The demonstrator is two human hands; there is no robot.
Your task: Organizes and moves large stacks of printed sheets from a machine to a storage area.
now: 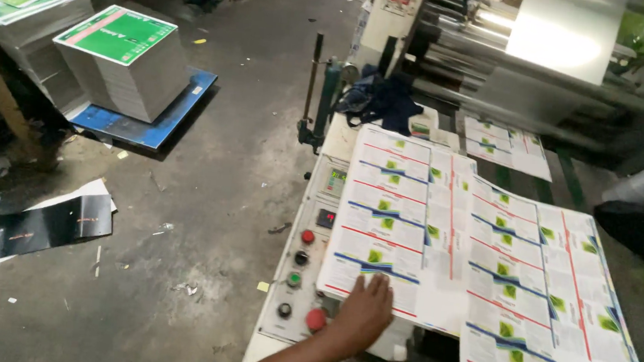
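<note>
Nearest to me, one bare forearm comes up from the bottom edge, and its hand (pixel 363 310) lies flat, palm down, on the near left corner of a printed sheet (pixel 389 218). Which hand it is I take to be the left, since it enters left of the sheets. Its fingers (pixel 376 285) are stretched out and lie close together, pressing on the paper, not pinching it. No other hand shows.

That sheet is white with green squares and red and blue lines, and it lies on the machine's feed counter (pixel 342 132), overlapping a second sheet (pixel 552 302) just to its right. Two more sheets (pixel 505 145) lie farther up, toward the steel rollers (pixel 488 56). A dark cloth (pixel 379 101) is bunched at the counter's far end.

Just left of the hand, a control panel (pixel 300 272) carries red, black and green buttons.

Well apart, on the floor to the left, a stack with a green top (pixel 119 58) stands on a blue board (pixel 148 123); a second stack (pixel 22 11) stands behind it. Black card (pixel 34 230) lies flat nearer by.
</note>
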